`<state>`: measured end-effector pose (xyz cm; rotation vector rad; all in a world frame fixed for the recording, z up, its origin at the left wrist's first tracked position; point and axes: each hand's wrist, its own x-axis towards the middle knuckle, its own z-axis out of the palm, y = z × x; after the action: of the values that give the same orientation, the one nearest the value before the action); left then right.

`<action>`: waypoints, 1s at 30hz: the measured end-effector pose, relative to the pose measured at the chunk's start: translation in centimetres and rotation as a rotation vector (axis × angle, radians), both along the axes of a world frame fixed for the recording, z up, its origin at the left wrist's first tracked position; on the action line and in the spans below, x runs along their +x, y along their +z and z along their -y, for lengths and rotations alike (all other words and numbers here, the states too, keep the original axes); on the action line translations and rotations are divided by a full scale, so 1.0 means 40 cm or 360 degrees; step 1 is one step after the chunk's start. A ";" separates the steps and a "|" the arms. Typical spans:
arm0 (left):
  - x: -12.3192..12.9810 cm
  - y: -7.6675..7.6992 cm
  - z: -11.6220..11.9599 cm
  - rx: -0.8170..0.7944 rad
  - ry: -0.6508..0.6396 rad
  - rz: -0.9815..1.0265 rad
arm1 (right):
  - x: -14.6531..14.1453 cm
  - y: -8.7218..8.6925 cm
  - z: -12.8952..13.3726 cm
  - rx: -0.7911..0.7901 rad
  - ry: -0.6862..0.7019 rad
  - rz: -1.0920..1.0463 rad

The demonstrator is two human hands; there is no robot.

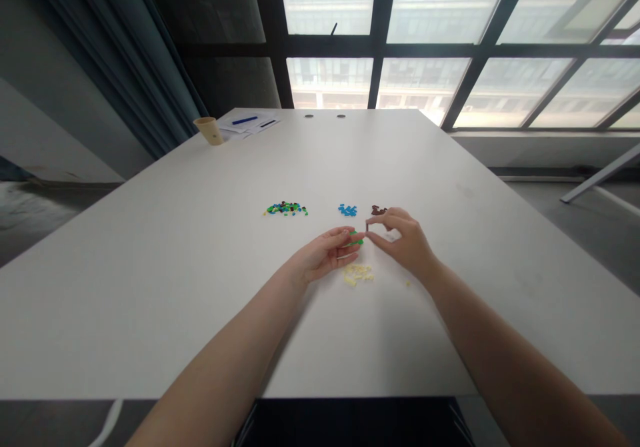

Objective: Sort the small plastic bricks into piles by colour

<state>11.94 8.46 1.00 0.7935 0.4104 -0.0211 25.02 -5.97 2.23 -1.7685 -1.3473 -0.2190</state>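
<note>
The person's right hand (404, 241) has its grip pressed together, and the thumb and first finger pinch a tiny, thin, dark brown plastic brick (367, 225) at their tips. The left hand (326, 255) is curled and turned a little on its side, close to the right hand but not touching it. Small bright green plastic bricks (356, 238) sit right at its fingertips. It is hard to see from up here if that grip is holding them or only touching them. Under the hands, on the white worktop (150, 287), lies a small pile of pale yellow plastic bricks (357, 273), and one more pale yellow brick (407, 283) sits alone just beside the right hand. In front of the hands are a pile of bright blue plastic bricks (347, 210) and a pile of dark brown plastic bricks (379, 211). To the left of those is a mixed pile of green, blue and dark plastic bricks (286, 208). Far off at the back corner stand a tan paper cup (209, 130) and some white papers (247, 127) with a blue pen (245, 120) on them.
</note>
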 end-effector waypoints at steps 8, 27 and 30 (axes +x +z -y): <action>0.012 -0.005 -0.028 -0.0075 0.0315 -0.0122 | 0.217 -0.086 0.062 -0.0664 -0.1058 -0.0181; 0.002 0.016 -0.098 -0.0052 0.0683 -0.0135 | 0.197 -0.110 0.031 -0.0890 -0.0913 -0.0094; -0.004 0.013 -0.161 0.0166 0.1265 -0.0079 | 0.192 -0.108 0.028 -0.0789 -0.0930 -0.0078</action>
<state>11.77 14.89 1.52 0.6878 0.7553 0.7271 32.69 -7.09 -2.09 -2.5478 -0.8577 -0.1618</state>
